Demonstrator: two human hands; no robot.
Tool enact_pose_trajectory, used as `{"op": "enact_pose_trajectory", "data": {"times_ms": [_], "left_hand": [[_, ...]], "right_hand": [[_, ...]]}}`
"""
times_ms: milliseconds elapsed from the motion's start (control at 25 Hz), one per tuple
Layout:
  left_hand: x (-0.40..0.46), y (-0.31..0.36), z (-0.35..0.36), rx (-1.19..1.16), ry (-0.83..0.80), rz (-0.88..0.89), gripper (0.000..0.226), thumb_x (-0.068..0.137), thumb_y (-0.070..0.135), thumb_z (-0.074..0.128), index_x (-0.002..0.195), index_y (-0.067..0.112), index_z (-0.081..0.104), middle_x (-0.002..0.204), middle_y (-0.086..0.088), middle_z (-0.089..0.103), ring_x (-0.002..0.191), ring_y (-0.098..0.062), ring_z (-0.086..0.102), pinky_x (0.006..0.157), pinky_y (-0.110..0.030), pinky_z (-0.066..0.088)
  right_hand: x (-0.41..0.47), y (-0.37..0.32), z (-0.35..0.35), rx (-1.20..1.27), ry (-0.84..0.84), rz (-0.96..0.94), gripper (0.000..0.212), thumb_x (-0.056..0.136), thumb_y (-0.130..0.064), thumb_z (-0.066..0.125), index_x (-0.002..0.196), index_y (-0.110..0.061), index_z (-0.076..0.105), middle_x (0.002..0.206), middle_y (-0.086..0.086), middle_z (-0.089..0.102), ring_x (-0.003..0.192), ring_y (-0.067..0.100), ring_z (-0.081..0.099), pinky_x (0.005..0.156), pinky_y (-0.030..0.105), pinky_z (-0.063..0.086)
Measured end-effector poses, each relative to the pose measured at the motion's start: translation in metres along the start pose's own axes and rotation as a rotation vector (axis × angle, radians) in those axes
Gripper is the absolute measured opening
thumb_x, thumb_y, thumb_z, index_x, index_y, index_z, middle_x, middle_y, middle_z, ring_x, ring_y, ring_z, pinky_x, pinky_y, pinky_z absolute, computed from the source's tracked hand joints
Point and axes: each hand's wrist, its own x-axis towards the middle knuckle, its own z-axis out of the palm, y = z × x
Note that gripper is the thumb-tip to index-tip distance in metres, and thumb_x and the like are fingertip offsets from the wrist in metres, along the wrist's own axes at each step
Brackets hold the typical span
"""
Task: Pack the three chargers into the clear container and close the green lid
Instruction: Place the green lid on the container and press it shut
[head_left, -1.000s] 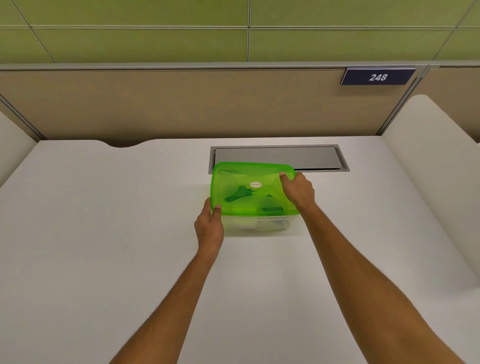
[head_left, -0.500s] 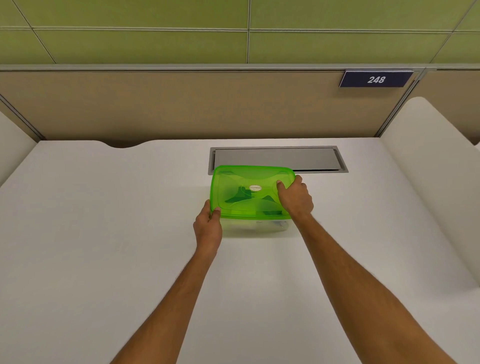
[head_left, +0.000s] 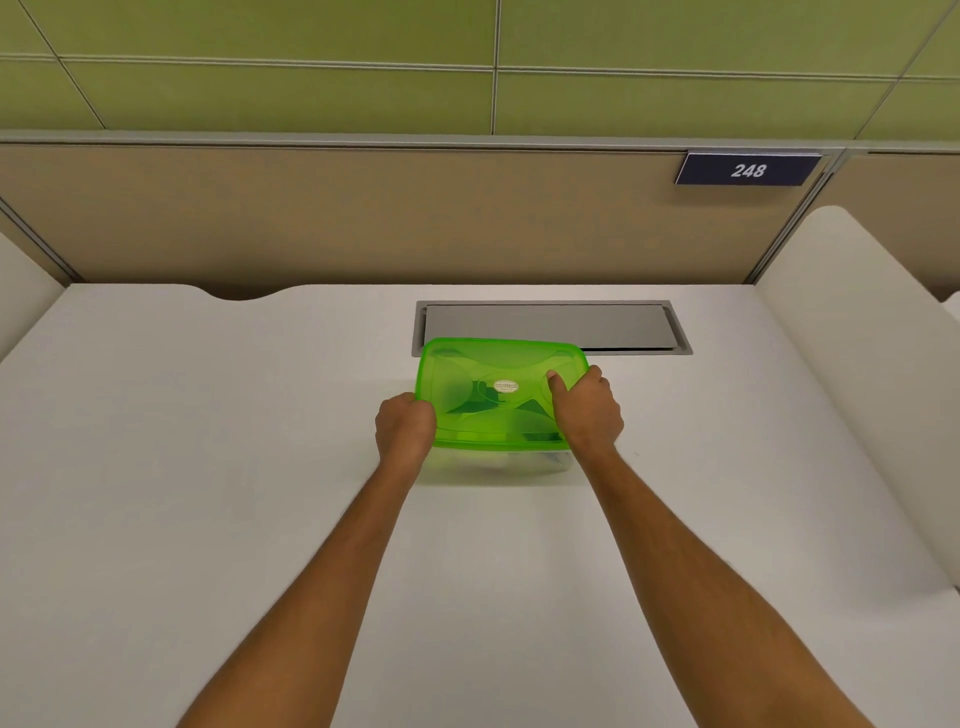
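Now the green lid is seen lying lower and flatter on the clear container than it was a second ago, when its near edge was still held up above the rim; the container itself is found at the middle of the white desk, just in front of the grey cable hatch. The left hand is curled shut over the lid's left edge, where half a second earlier only the fingertips were laid against the corner. The right hand is clamped on the right edge, with the thumb pressed flat on top and the fingers wrapped round the side. Dark shapes, probably the chargers, are made out dimly through the tinted plastic, though their number cannot be counted. By this it is judged that the packing is done and the closing is in its last stage: the rim must yet be pressed down all round, and whether it is already snapped home cannot be told.
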Motion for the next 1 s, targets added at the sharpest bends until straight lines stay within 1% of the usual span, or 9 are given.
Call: {"op": "enact_pose_trajectory", "data": {"times_ms": [40,80,120,200,320,440,680,880,1000], "left_hand": [[0.007,0.006,0.001,0.047,0.008,-0.038,0.019,0.080,0.012,0.041,0.075,0.006,0.059,0.085,-0.016,0.064,0.080,-0.035,0.056,0.066,-0.033,0.047],[0.013,0.009,0.004,0.059,0.016,-0.068,0.030,0.087,0.018,0.037,0.089,0.001,0.062,0.100,-0.021,0.065,0.090,-0.038,0.059,0.078,-0.038,0.051],[0.018,0.010,0.007,0.065,0.031,-0.084,0.041,0.093,0.026,0.032,0.104,-0.001,0.062,0.112,-0.023,0.062,0.100,-0.039,0.058,0.088,-0.042,0.049],[0.019,0.005,0.013,0.115,0.083,-0.061,0.057,0.099,0.040,0.023,0.116,-0.001,0.058,0.121,-0.025,0.059,0.110,-0.040,0.055,0.094,-0.044,0.046],[0.016,-0.007,0.023,0.174,0.187,0.032,0.061,0.101,0.043,0.021,0.110,-0.002,0.062,0.113,-0.027,0.063,0.107,-0.042,0.055,0.087,-0.043,0.043],[0.021,-0.012,0.025,0.183,0.209,0.101,0.059,0.101,0.040,0.024,0.101,-0.004,0.063,0.106,-0.028,0.064,0.102,-0.043,0.056,0.083,-0.044,0.042],[0.029,-0.008,0.022,0.294,0.161,0.129,0.054,0.101,0.037,0.024,0.106,-0.001,0.062,0.110,-0.026,0.064,0.105,-0.042,0.056,0.085,-0.043,0.043],[0.057,0.015,0.020,0.289,0.024,0.186,0.041,0.096,0.025,0.028,0.114,0.002,0.056,0.123,-0.024,0.056,0.110,-0.040,0.052,0.090,-0.042,0.041],[0.076,0.036,0.024,0.296,-0.037,0.206,0.046,0.098,0.034,0.028,0.124,0.006,0.055,0.129,-0.021,0.054,0.116,-0.038,0.050,0.096,-0.040,0.039]], "right_hand": [[0.000,-0.001,0.001,-0.013,0.009,-0.003,0.061,0.092,-0.055,0.046,0.126,-0.005,0.044,0.123,0.016,0.057,0.109,0.039,0.057,0.075,0.042,0.043],[0.000,-0.001,0.002,-0.025,0.017,-0.004,0.061,0.092,-0.055,0.046,0.126,-0.005,0.044,0.123,0.016,0.056,0.109,0.039,0.056,0.074,0.041,0.043],[-0.001,-0.001,0.002,-0.036,0.023,-0.006,0.061,0.092,-0.055,0.045,0.127,-0.005,0.043,0.124,0.016,0.056,0.109,0.038,0.056,0.074,0.041,0.043],[-0.001,-0.001,0.004,-0.052,0.031,-0.015,0.061,0.093,-0.055,0.045,0.127,-0.005,0.042,0.124,0.016,0.056,0.109,0.038,0.056,0.073,0.041,0.044],[-0.001,-0.001,0.005,-0.073,0.041,-0.015,0.062,0.093,-0.056,0.044,0.128,-0.005,0.042,0.124,0.016,0.056,0.109,0.037,0.055,0.073,0.041,0.044],[-0.001,0.000,0.005,-0.100,0.049,-0.019,0.063,0.092,-0.057,0.043,0.128,-0.004,0.043,0.125,0.016,0.055,0.112,0.037,0.051,0.076,0.043,0.046],[-0.001,-0.001,0.005,-0.148,0.060,-0.042,0.064,0.093,-0.057,0.041,0.127,-0.003,0.044,0.124,0.017,0.054,0.112,0.036,0.048,0.075,0.043,0.047],[0.001,-0.002,0.006,-0.165,0.062,-0.050,0.064,0.094,-0.057,0.040,0.127,-0.002,0.043,0.124,0.016,0.054,0.112,0.034,0.048,0.074,0.042,0.047],[0.002,-0.001,0.008,-0.170,0.069,-0.055,0.064,0.094,-0.057,0.040,0.127,-0.003,0.043,0.123,0.015,0.054,0.111,0.034,0.048,0.072,0.040,0.045]]}}
